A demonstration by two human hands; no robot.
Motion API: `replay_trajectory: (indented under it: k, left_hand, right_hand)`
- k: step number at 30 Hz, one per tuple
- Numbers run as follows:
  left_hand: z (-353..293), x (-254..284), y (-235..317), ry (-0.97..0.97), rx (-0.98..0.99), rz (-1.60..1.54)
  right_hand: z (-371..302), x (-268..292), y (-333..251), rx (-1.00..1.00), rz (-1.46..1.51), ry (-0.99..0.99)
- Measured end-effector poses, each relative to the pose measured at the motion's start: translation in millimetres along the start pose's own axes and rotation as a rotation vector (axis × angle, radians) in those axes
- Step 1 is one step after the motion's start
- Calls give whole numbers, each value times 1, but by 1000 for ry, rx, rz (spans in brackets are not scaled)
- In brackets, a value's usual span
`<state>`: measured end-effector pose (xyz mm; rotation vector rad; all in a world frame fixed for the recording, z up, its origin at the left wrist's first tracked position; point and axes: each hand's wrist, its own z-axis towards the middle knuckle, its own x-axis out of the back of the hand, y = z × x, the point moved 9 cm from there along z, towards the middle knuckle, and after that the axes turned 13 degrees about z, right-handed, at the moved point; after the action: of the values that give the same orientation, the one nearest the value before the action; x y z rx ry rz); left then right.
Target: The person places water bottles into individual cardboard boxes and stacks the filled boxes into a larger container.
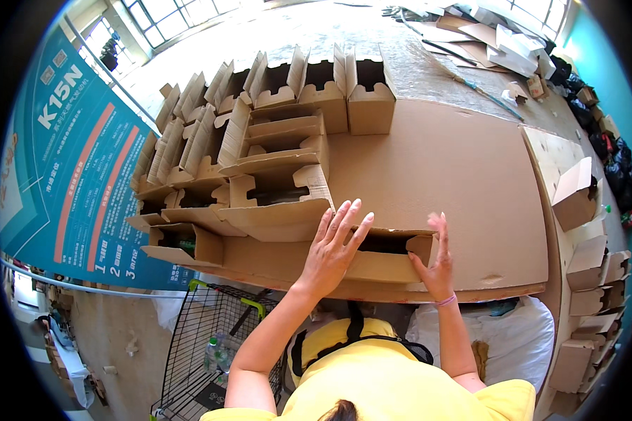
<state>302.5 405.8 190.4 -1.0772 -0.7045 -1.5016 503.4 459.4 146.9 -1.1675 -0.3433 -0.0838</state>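
Note:
An open cardboard box (382, 268) sits at the front edge of the cardboard-topped table, with a dark inside. My left hand (330, 254) is over its left end, fingers stretched out and pointing away from me. At the right end my right hand (438, 270) has its thumb by the box wall and its fingers raised; the fingertips are slightly blurred. Just beyond my left hand stands another open box (277, 214) with cut-out flaps. To the left, a smaller open box (184, 244) shows something green inside.
Several open boxes (370, 112) stand in rows at the back left of the table (442, 168). A blue banner (63, 168) rises on the left. Below the table's front edge is a wire cart (203, 337) with bottles. More boxes (575, 193) line the right side.

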Motion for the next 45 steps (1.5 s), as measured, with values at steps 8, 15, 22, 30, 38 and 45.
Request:
replay_trajectory:
  k: [8,15,22,30,38,45]
  left_hand:
    - [-36,-45,14,-409,-139,-159]
    - [-35,-62,17,-189,-200,-36]
    - [6,-72,28,-82,-237,-35]
    - [55,-56,38,93,-36,-197]
    - [-38,-97,62,-294,101,-400]
    - [-63,-159,110,-566,-98,-337]
  right_hand:
    - [-14,-22,-18,231,-301,-491]
    - [0,-47,-10,159,-673,-674]
    - [11,-20,7,194,-735,-490]
    - [134,-55,65,292,-746,-421]
    - [249,-118,103,429,-823,-408]
    - [235,-56,104,565,-645,-276]
